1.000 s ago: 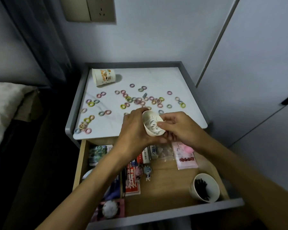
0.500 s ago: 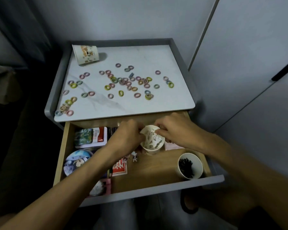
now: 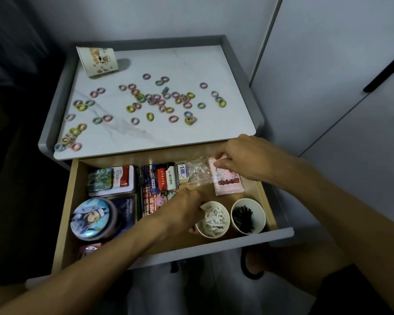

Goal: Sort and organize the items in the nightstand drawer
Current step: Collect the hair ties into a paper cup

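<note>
Pale floor (image 3: 168,289) lies nearest me, with my sandalled foot (image 3: 250,266) just under the grey front of the open drawer (image 3: 214,249). Inside it, near the front right, two cups stand upright side by side: the cup of white clips (image 3: 214,220) and, to its right, the cup of black clips (image 3: 248,216). My left hand (image 3: 187,212) has its fingers curled round the left side of the white-clip cup, gripping it, and my forearm crosses the drawer's middle, hiding what lies beneath. At the left sits a round tin (image 3: 90,219) with a picture lid; beyond it is a flat tin (image 3: 112,179). Between the tins and my hand run some lighters (image 3: 166,176) and small boxes, with keychains (image 3: 166,196) just nearer.

At the far right of the drawer my right hand (image 3: 243,158) pinches the far edge of a pink packet (image 3: 229,181) between thumb and fingertips. A clear bag (image 3: 197,172) lies just left of it, touching.

Beyond, on the nightstand top (image 3: 146,138), many coloured hair ties (image 3: 159,102) lie scattered. A printed paper cup (image 3: 98,61) lies on its side at the far left corner. A wardrobe door (image 3: 328,64) stands to the right and the wall (image 3: 157,17) behind.
</note>
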